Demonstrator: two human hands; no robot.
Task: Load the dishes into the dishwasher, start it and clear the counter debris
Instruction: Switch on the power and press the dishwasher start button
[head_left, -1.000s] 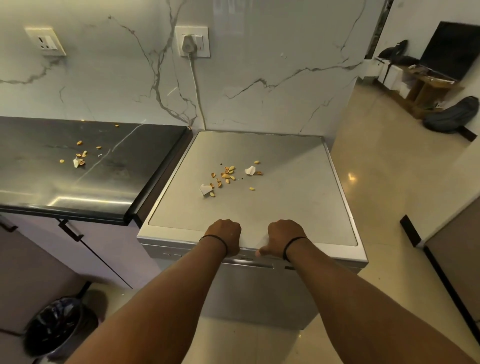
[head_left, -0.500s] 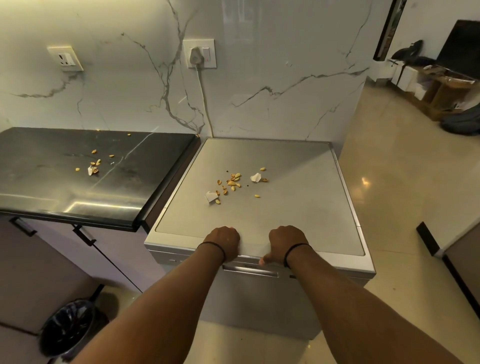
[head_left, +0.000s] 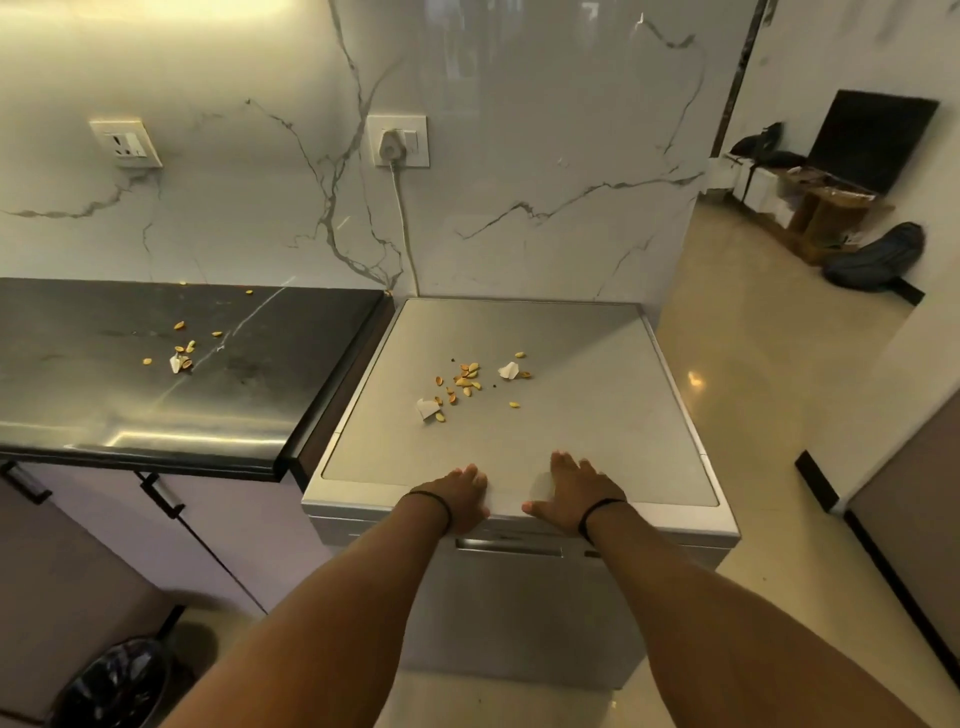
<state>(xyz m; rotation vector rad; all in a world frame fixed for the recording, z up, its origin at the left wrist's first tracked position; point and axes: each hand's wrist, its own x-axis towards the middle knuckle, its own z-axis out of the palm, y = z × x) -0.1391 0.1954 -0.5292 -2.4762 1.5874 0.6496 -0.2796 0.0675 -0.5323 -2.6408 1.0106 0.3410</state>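
Two hands lie flat on the front edge of the dishwasher (head_left: 519, 613), whose door is closed: the left hand (head_left: 457, 499) sits left of the middle of that edge, the right hand (head_left: 576, 491) just beside it and apart from it, and the fingers (head_left: 563, 462) of both are released and stretched forward on the grey top, grasping nothing. Each wrist wears a thin black band. Below the hands runs the recessed door handle (head_left: 509, 548); any markings on the panel strip are too small to read. Scattered seed husks (head_left: 467, 382) with two scraps of white paper lie near the middle of the dishwasher's top, well apart from the hands. Left of the machine the dark worktop (head_left: 156, 415) carries a second, smaller scatter of husks (head_left: 182, 353) with one paper scrap, about midway between its front and back edges, and a few stray bits near its back edge. On the floor at the lower left corner of the view stands a round bin (head_left: 111, 686) lined with a black bag; what lies inside cannot be made out. A white plug (head_left: 390, 147) sits in the wall socket above the dishwasher's back left corner, its cord hanging down behind the machine, and a second socket (head_left: 126, 144) is fixed to the marble wall above the worktop. Far right, across the floor, a dark bag (head_left: 878, 257) lies beside a low wooden stand.
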